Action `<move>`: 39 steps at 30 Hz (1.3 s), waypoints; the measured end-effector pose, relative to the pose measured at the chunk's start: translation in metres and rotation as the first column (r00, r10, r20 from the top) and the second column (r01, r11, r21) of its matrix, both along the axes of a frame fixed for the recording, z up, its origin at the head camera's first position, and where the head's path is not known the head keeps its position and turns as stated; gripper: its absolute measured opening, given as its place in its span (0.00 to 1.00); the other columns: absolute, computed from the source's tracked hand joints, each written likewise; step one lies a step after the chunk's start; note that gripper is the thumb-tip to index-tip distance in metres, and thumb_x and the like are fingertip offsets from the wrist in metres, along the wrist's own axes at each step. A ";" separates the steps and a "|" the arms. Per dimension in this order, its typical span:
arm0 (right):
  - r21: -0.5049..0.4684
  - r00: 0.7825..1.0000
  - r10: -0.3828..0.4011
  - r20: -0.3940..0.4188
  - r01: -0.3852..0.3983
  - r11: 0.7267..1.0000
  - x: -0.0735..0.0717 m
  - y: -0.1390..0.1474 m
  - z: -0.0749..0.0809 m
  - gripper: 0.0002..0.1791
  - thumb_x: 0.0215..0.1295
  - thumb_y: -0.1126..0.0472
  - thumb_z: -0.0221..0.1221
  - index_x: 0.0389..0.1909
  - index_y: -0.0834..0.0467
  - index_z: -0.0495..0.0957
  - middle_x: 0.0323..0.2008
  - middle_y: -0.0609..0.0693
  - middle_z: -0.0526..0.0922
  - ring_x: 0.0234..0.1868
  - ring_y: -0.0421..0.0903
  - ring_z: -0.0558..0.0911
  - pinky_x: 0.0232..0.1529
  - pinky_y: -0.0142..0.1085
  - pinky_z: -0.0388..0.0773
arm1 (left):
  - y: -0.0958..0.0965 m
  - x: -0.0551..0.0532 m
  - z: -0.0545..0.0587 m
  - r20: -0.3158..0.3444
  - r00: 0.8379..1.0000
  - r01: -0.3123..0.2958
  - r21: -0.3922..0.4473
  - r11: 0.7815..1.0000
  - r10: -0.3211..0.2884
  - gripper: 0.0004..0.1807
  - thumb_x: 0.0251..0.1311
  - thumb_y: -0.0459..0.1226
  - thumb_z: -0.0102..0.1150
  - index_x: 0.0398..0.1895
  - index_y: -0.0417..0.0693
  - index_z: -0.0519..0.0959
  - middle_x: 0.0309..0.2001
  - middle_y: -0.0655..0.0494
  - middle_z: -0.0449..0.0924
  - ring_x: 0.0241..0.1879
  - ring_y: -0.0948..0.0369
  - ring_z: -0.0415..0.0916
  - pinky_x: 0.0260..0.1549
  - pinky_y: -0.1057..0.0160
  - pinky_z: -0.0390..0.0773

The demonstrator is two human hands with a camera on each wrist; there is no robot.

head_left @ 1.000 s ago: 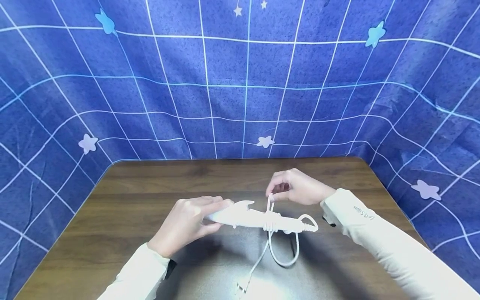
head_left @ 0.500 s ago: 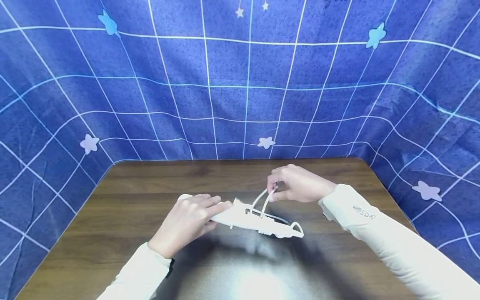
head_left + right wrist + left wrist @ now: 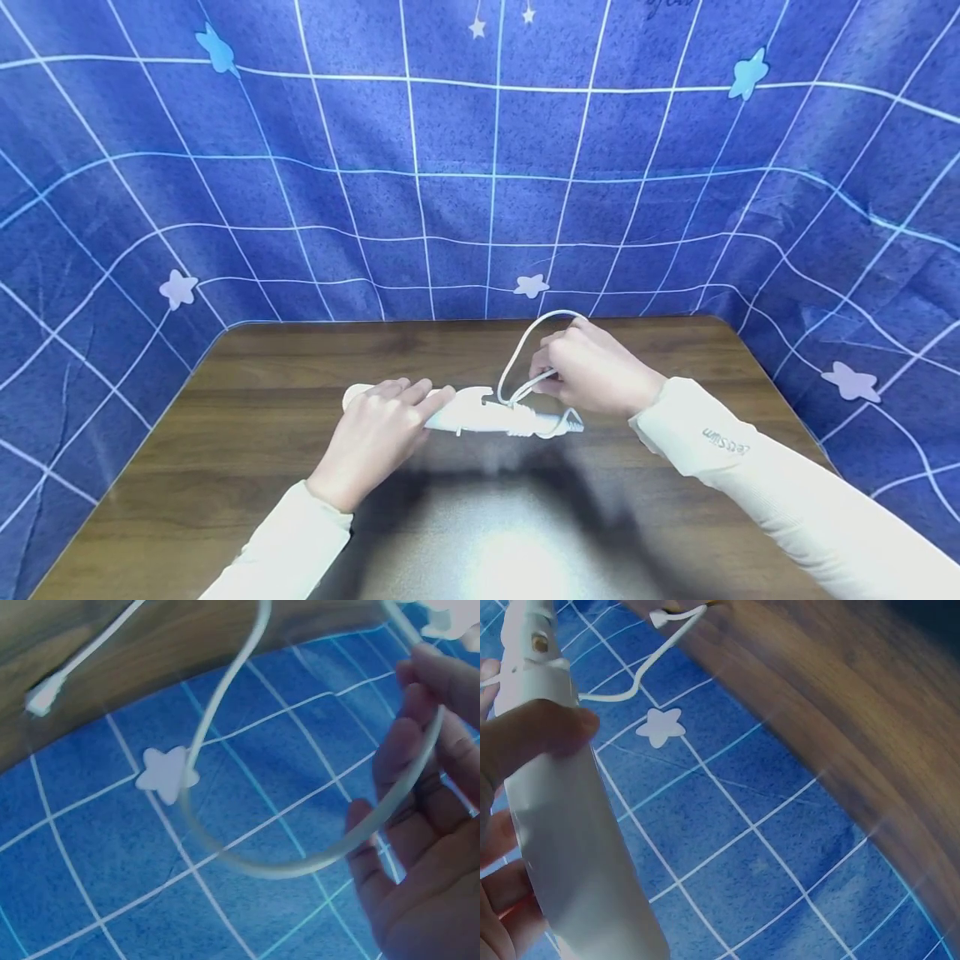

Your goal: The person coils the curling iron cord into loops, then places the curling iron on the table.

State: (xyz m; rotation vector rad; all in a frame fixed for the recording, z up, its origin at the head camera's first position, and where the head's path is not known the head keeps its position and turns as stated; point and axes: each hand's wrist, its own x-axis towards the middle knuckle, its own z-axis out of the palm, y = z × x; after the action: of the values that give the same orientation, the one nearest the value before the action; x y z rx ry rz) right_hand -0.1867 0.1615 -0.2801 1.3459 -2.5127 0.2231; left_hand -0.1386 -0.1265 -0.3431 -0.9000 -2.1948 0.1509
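Note:
In the head view my left hand point(image 3: 382, 433) grips the thick barrel of a white appliance that looks like a curling iron point(image 3: 468, 412), held above the table. The left wrist view shows my thumb across its smooth white body point(image 3: 577, 840), near a small gold-brown button point(image 3: 540, 643). A fin-like lever rises from its middle. A white cord point(image 3: 517, 358) is wrapped round its slim right end. My right hand point(image 3: 592, 367) pinches that cord between thumb and fingers, and a loop of cord point(image 3: 285, 868) hangs past the palm. The cord's loose end point(image 3: 46, 696) has a small plug-like tip.
A brown wooden table point(image 3: 262, 367) lies beneath both hands. Behind and at both sides hangs a blue cloth point(image 3: 457, 208) with white grid lines and stars. Bright glare point(image 3: 517, 567) sits on the table's near part.
The right hand has drawn the cord up from round the appliance; a loop that hung below it now arches above the hand. The appliance has tilted and shifted slightly left.

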 end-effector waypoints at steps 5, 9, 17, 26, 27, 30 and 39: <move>-0.049 0.998 -0.035 0.058 0.038 0.998 0.008 -0.002 0.006 0.13 0.54 0.66 0.69 0.18 0.47 0.80 0.17 0.33 0.71 0.20 0.31 0.64 0.32 0.37 0.71 | 0.000 0.000 0.004 -0.002 1.000 -0.010 0.013 1.000 0.010 0.31 0.30 0.36 0.81 0.47 0.53 0.85 0.39 0.52 0.87 0.35 0.51 0.85 0.38 0.57 0.82; -0.094 0.984 -0.051 0.169 0.067 0.993 0.014 -0.002 0.010 0.07 0.59 0.66 0.66 0.26 0.51 0.87 0.20 0.34 0.76 0.23 0.30 0.68 0.29 0.33 0.72 | 0.000 -0.001 0.006 -0.013 1.000 0.001 0.047 0.999 0.000 0.31 0.30 0.35 0.81 0.47 0.50 0.85 0.38 0.51 0.87 0.33 0.51 0.84 0.36 0.57 0.82; -0.136 0.870 -0.097 0.484 0.184 0.973 0.023 -0.003 0.013 0.06 0.65 0.64 0.63 0.37 0.56 0.89 0.23 0.35 0.81 0.25 0.35 0.75 0.31 0.32 0.73 | -0.002 0.000 0.009 -0.051 0.998 -0.020 0.107 0.994 0.025 0.33 0.28 0.32 0.83 0.47 0.47 0.84 0.35 0.51 0.85 0.30 0.51 0.82 0.38 0.55 0.82; -0.207 0.725 -0.030 0.688 0.236 0.949 0.028 0.000 0.011 0.10 0.67 0.65 0.63 0.46 0.64 0.86 0.31 0.43 0.89 0.27 0.38 0.86 0.28 0.30 0.77 | -0.001 0.001 0.011 -0.100 0.993 -0.041 0.183 0.982 0.060 0.34 0.27 0.29 0.81 0.48 0.46 0.82 0.33 0.52 0.79 0.28 0.51 0.79 0.35 0.55 0.83; -0.219 0.732 -0.024 0.680 0.234 0.947 0.029 -0.001 0.009 0.10 0.66 0.64 0.64 0.46 0.63 0.86 0.32 0.43 0.89 0.28 0.37 0.86 0.30 0.30 0.78 | -0.001 0.001 0.011 -0.104 0.993 -0.041 0.192 0.981 0.061 0.34 0.27 0.29 0.81 0.48 0.46 0.82 0.33 0.52 0.79 0.27 0.51 0.79 0.34 0.55 0.83; -0.267 0.736 0.005 0.677 0.239 0.933 0.032 -0.003 0.004 0.11 0.66 0.62 0.66 0.46 0.62 0.87 0.34 0.45 0.90 0.31 0.37 0.87 0.36 0.31 0.80 | 0.001 0.001 0.010 -0.119 0.991 -0.039 0.224 0.974 0.067 0.34 0.28 0.29 0.80 0.48 0.46 0.82 0.33 0.51 0.80 0.28 0.50 0.80 0.30 0.55 0.82; -0.374 0.669 0.081 0.739 0.308 0.875 0.035 -0.002 -0.017 0.08 0.66 0.60 0.66 0.43 0.58 0.88 0.34 0.46 0.90 0.37 0.41 0.88 0.43 0.35 0.83 | 0.006 0.000 0.009 -0.163 0.984 -0.017 0.312 0.950 0.071 0.32 0.31 0.30 0.78 0.49 0.48 0.83 0.32 0.54 0.81 0.27 0.51 0.82 0.15 0.55 0.75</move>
State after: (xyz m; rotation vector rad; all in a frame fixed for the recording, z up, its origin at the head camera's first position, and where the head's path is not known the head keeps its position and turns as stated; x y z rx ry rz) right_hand -0.1515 0.1595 -0.2973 0.9778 -2.8184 1.5420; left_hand -0.1390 -0.1205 -0.3338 -0.6367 -2.0058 -0.0908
